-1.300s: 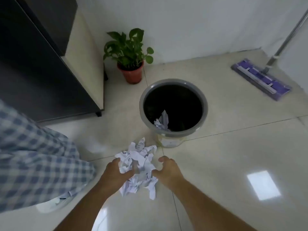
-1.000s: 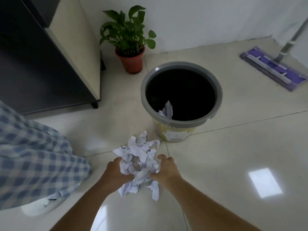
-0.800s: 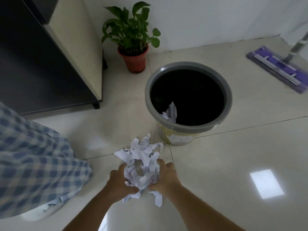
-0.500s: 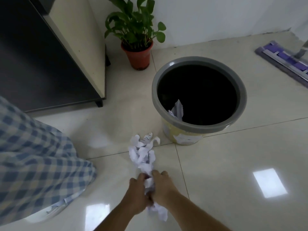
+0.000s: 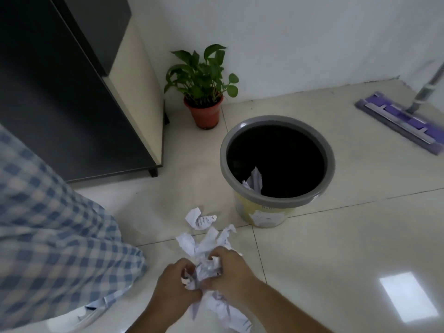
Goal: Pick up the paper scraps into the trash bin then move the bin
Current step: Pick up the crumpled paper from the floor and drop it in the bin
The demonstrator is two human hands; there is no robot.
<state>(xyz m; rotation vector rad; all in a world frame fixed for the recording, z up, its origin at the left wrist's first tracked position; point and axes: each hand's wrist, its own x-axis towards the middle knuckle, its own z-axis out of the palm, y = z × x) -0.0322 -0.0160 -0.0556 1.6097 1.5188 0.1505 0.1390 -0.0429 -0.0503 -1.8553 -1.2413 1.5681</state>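
Note:
A bundle of white crumpled paper scraps [image 5: 206, 251] is squeezed between my left hand [image 5: 174, 284] and my right hand [image 5: 230, 270], low in the view, with some pieces hanging below the hands. One loose scrap [image 5: 200, 218] lies on the floor just beyond the bundle. The trash bin [image 5: 264, 212], yellow-sided with a grey rim and a dark inside, stands a short way ahead and to the right. A white scrap [image 5: 254, 180] leans against its near inner wall.
A potted green plant [image 5: 204, 92] stands by the wall behind the bin. A dark cabinet [image 5: 72, 92] fills the left. A purple flat mop [image 5: 403, 118] lies at the right. My checkered trouser leg [image 5: 52, 224] is at the left.
My hands closed together on the spread-out paper pile and gathered it into a tight bundle. One scrap stayed on the floor. The view pulled back from the bin.

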